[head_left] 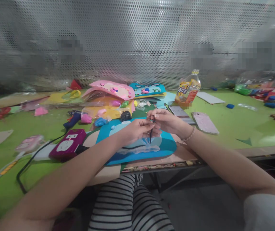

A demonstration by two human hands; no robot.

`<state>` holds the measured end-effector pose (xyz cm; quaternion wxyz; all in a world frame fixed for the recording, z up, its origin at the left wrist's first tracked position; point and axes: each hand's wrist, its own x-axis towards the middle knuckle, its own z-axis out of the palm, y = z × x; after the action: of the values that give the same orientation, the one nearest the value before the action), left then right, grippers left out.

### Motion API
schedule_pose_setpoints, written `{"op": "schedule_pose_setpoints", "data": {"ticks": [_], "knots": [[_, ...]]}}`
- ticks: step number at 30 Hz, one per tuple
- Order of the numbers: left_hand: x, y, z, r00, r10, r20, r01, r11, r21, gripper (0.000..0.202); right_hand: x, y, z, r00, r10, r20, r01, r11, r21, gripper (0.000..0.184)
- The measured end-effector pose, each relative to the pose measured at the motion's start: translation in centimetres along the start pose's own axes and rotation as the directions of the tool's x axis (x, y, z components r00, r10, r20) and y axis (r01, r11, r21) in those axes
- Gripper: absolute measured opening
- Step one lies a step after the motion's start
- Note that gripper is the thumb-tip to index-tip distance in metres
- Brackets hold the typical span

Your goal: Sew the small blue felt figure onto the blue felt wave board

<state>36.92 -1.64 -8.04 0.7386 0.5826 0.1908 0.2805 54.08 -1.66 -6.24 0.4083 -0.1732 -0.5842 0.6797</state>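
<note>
The person's left hand (136,129) and right hand (168,122) are pinching a thin black strip (151,136) between their fingertips, its lower end hanging over a blue sheet (167,148). Beyond the fingers, rightward, a plastic bottle (189,87) is standing, its contents unclear. Beyond them, leftward, clear plastic bags (93,98) are lying near a blue lump (100,122). A green table (226,118) is stretching around the fingers; a perforated metal wall (132,41) is rising behind.
</note>
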Motion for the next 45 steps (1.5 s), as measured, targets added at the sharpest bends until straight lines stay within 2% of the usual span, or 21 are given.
{"op": "schedule_pose_setpoints", "data": {"ticks": [10, 15, 18, 22, 26, 34, 40, 45], "knots": [[-0.1, 0.3, 0.2, 1.0, 0.008, -0.022, -0.009, 0.999, -0.051, 0.024, 0.0, -0.1, -0.1, 0.999, 0.039, -0.011, -0.039, 0.998, 0.052, 0.018], [-0.2, 0.4, 0.3, 0.999, -0.003, -0.039, 0.001, 0.998, -0.061, 0.023, -0.1, -0.2, -0.1, 1.0, -0.003, -0.013, 0.004, 0.997, 0.078, 0.017], [-0.2, 0.4, 0.2, 0.999, -0.008, -0.036, 0.006, 0.999, -0.05, 0.026, -0.1, -0.2, 0.0, 0.998, -0.018, -0.055, 0.02, 0.999, 0.035, 0.019], [-0.1, 0.4, 0.2, 0.999, -0.027, -0.034, 0.026, 0.999, -0.034, 0.028, 0.1, 0.0, 0.1, 0.988, -0.079, -0.135, 0.07, 0.995, -0.07, 0.012], [-0.2, 0.5, 0.4, 0.999, -0.023, -0.042, 0.022, 0.999, -0.03, 0.027, 0.2, 0.3, 0.1, 0.975, -0.127, -0.182, 0.111, 0.989, -0.099, 0.011], [-0.3, 0.6, 0.3, 0.997, -0.029, -0.069, 0.028, 0.999, -0.016, 0.027, 0.2, 0.2, -0.3, 0.977, -0.113, -0.179, 0.105, 0.993, -0.051, 0.015], [-0.3, 1.0, 0.4, 0.991, -0.057, -0.12, 0.05, 0.997, -0.057, 0.015, 0.2, 0.0, -0.4, 0.979, -0.066, -0.195, 0.056, 0.997, -0.056, 0.01], [-0.4, 1.3, 0.6, 0.991, -0.051, -0.122, 0.043, 0.997, -0.067, 0.014, 0.4, 0.3, -0.4, 0.982, -0.093, -0.167, 0.086, 0.995, -0.049, 0.015]]}}
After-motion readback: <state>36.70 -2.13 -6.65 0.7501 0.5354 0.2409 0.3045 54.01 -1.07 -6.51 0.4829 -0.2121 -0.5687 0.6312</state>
